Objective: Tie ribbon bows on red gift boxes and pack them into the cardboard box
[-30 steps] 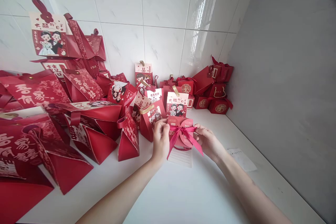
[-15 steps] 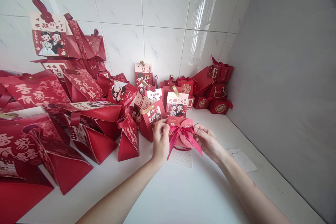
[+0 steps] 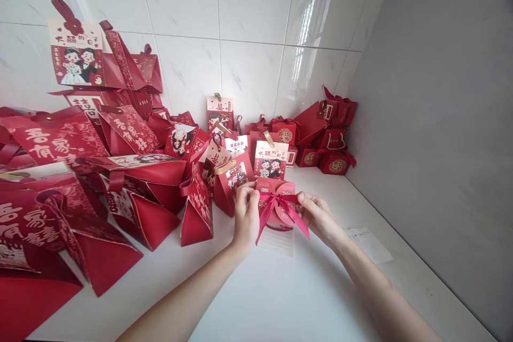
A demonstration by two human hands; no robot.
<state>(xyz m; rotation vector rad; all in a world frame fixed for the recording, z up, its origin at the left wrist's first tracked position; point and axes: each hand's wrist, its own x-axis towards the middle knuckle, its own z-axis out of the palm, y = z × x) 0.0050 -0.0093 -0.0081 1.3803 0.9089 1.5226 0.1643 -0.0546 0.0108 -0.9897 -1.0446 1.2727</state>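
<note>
A small red gift box (image 3: 287, 189) with rounded top flaps and gold lettering is in front of me, a crimson ribbon bow (image 3: 277, 200) tied across it. My left hand (image 3: 246, 214) is closed at the box's left side, thumb and fingers pinching the bow's left loop; the fingertips are partly hidden. On the other side, my right hand (image 3: 318, 217) pinches the right loop between thumb and finger. Both ribbon tails hang down in front. A dark red twisted cord (image 3: 279, 228) shows at the box's lower edge, above a lined paper card (image 3: 276, 243).
Many red wedding boxes (image 3: 120, 131) are piled on the left. Smaller boxes (image 3: 270, 160) stand behind my hands, and more (image 3: 333, 139) are stacked in the back right corner. A paper slip (image 3: 371, 244) lies on the white table (image 3: 280, 299). Tiled and grey walls enclose it.
My right hand's thumb and fingers have shifted slightly on the right loop, drawing it a little to the right. My left hand and the box have hardly moved.
</note>
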